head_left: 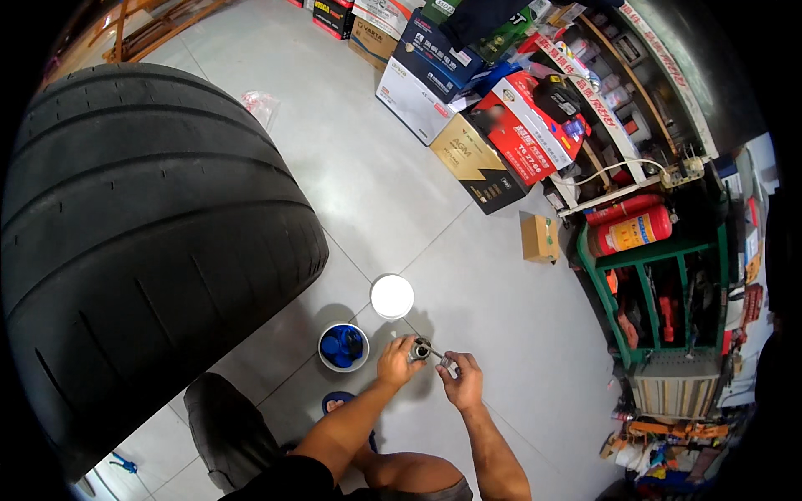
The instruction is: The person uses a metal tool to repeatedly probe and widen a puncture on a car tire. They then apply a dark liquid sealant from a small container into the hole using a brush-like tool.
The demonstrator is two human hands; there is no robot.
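Note:
My left hand (396,362) is closed around a small metal can (414,354) that stands just above or on the floor; its open mouth looks dark inside. Between the fingers of my right hand (464,382) is a grey cap with a thin rod (437,356), whose far end points at the can's mouth. Whether the rod carries a brush is too small to tell. To the left of the can, a white tub (321,354) holds several blue and dark pieces (341,344). A round white lid (392,296) lies beyond both on the tiles.
A large black tyre (167,217) fills the left side. Battery boxes (501,134) are stacked at the far right, near a small brown carton (540,238). Along the right stand a shelf (614,117), a red fire extinguisher (631,231) and a green tool rack (660,265).

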